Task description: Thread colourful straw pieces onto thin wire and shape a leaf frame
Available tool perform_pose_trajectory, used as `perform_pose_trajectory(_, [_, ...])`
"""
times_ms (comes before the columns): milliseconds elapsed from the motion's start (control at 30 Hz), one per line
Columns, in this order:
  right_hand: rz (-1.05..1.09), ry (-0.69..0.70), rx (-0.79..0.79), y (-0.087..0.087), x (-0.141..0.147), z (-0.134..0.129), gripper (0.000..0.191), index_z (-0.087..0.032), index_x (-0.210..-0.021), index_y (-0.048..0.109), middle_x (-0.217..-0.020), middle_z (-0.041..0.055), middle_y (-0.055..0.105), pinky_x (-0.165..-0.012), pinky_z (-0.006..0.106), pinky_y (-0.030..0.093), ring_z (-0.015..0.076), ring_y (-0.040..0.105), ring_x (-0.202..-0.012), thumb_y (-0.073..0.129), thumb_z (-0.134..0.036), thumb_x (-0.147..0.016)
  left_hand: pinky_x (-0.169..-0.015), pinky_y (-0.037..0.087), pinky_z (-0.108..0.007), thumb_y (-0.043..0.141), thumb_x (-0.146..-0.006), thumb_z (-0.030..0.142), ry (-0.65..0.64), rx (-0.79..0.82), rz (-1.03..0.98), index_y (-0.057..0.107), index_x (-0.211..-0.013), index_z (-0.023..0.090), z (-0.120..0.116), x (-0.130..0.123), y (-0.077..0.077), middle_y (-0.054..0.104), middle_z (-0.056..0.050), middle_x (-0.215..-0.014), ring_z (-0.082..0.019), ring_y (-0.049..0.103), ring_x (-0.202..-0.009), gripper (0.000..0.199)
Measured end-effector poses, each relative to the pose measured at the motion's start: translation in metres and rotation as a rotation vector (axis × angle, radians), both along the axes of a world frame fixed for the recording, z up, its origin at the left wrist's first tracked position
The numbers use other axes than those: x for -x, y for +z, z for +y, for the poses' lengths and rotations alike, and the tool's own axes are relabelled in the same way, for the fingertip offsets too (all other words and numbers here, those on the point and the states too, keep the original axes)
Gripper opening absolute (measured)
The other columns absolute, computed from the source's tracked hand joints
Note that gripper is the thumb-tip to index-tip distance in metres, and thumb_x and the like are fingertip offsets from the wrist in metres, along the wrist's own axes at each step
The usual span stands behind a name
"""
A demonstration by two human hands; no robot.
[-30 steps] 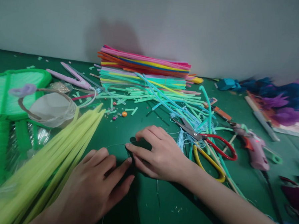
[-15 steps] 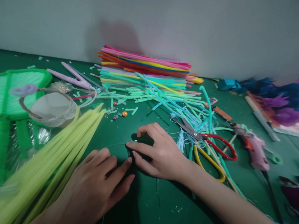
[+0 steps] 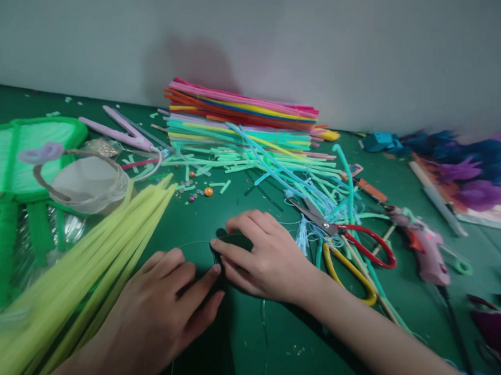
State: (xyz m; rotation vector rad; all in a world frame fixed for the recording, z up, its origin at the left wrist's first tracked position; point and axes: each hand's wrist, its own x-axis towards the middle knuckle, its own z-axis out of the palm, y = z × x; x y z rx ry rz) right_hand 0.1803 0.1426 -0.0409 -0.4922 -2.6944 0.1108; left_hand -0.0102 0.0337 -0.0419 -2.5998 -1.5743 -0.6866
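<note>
A thin clear thread [image 3: 195, 243] runs in a short arc between my two hands, just above the green table. My left hand [image 3: 165, 295] is closed, knuckles up, with the thread passing into its curled fingers. Opposite it, my right hand [image 3: 264, 255] pinches the thread at its fingertips, the index finger stretched toward the left hand. Another length of the thread hangs below the right palm, and a bit shows under the left hand. The exact grip of the left fingers is partly hidden. Small beads [image 3: 208, 191] lie beyond the hands.
Yellow-green pipe cleaners [image 3: 104, 252] lie at the left beside a green fan-shaped piece [image 3: 43, 143]. Stacked colourful pipe cleaners [image 3: 242, 108] sit at the back. Scissors [image 3: 369, 247], a pink glue gun [image 3: 429, 255] and blue tassels [image 3: 302, 235] are on the right.
My right hand has shifted very slightly left, its fingers drawn a little closer together. My left hand stays nearly in place.
</note>
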Motion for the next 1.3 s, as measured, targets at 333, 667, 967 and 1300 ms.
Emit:
perform_pose_trajectory(333, [-0.002,0.009,-0.029,0.0001,0.0007,-0.0007,0.029,-0.017,-0.109,0.07,-0.105,0.012,0.062,-0.074,0.038,0.039,0.0259,0.049,-0.097,0.048,-0.031,-0.097,-0.068,0.04,-0.039,0.057,-0.095,0.027,-0.011,0.011,-0.017,0.072,-0.108,0.014,0.0005,0.0006,-0.0005,0.06,-0.005,-0.071,-0.024,0.051,-0.075,0.024])
perform_pose_trajectory(667, [0.125,-0.023,0.167,-0.0059,0.0004,-0.0001,0.028,-0.018,-0.109,0.074,-0.103,0.0121,0.061,-0.08,0.04,0.044,0.0243,0.052,-0.096,0.053,-0.029,-0.094,-0.068,0.04,-0.04,0.057,-0.095,0.023,-0.003,0.042,-0.026,0.072,-0.108,0.014,0.0009,0.0006,-0.0009,0.059,-0.006,-0.071,-0.025,0.05,-0.074,0.023])
perform_pose_trajectory(967, [0.099,-0.004,0.014,-0.0057,0.0012,-0.0006,0.028,-0.017,-0.109,0.072,-0.102,0.0119,0.062,-0.077,0.039,0.042,0.0252,0.051,-0.095,0.053,-0.031,-0.094,-0.069,0.04,-0.039,0.057,-0.095,0.023,-0.019,0.029,-0.048,0.073,-0.107,0.012,0.002,0.0012,-0.002,0.058,-0.006,-0.07,-0.024,0.049,-0.075,0.023])
perform_pose_trajectory(1300, [0.043,0.0,-0.09,-0.0027,0.0023,-0.0029,0.026,-0.015,-0.106,0.07,-0.101,0.0097,0.065,-0.072,0.037,0.038,0.0246,0.051,-0.094,0.051,-0.03,-0.096,-0.067,0.039,-0.039,0.058,-0.094,0.022,-0.034,0.012,-0.034,0.073,-0.106,0.011,0.002,0.0009,-0.0024,0.057,-0.006,-0.069,-0.024,0.048,-0.073,0.022])
